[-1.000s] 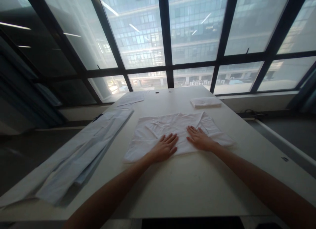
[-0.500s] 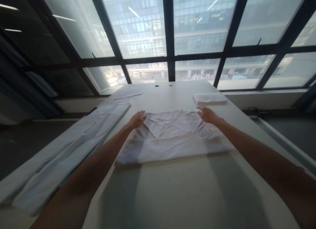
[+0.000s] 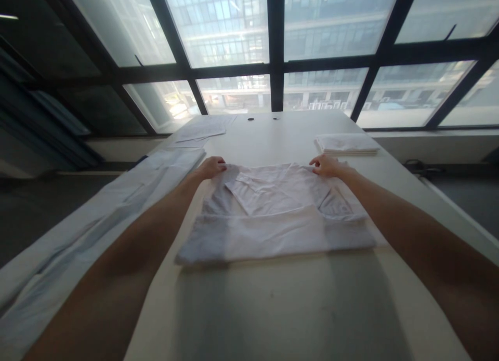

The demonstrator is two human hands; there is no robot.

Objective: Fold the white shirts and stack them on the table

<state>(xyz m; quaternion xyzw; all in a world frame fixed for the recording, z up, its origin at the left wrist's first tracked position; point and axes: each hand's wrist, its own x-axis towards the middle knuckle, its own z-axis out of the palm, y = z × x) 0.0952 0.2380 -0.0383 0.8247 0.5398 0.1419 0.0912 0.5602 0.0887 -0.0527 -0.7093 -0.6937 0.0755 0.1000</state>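
A white garment (image 3: 273,231), perhaps a shirt, lies partly folded on the white table (image 3: 273,309). Its near part forms a flat band, while creased layers with slanting edges show behind it. My left hand (image 3: 212,166) pinches the far left corner, fingers closed on the fabric. At the far right corner, my right hand (image 3: 326,165) grips the same edge between thumb and fingers. The far edge runs fairly straight between both hands. Exactly how much cloth sits in each grip is hidden by the fingers.
A long pile of white garments (image 3: 128,200) lies along the left. Sheets of paper (image 3: 202,132) rest behind it. A neat stack of folded white cloth (image 3: 346,143) sits at the back right. Tall windows (image 3: 234,91) stand beyond the table's far edge.
Both hands have closed on the garment's far corners, and the left hand has shifted outward. The far edge looks straighter. My view has tilted slightly downward.
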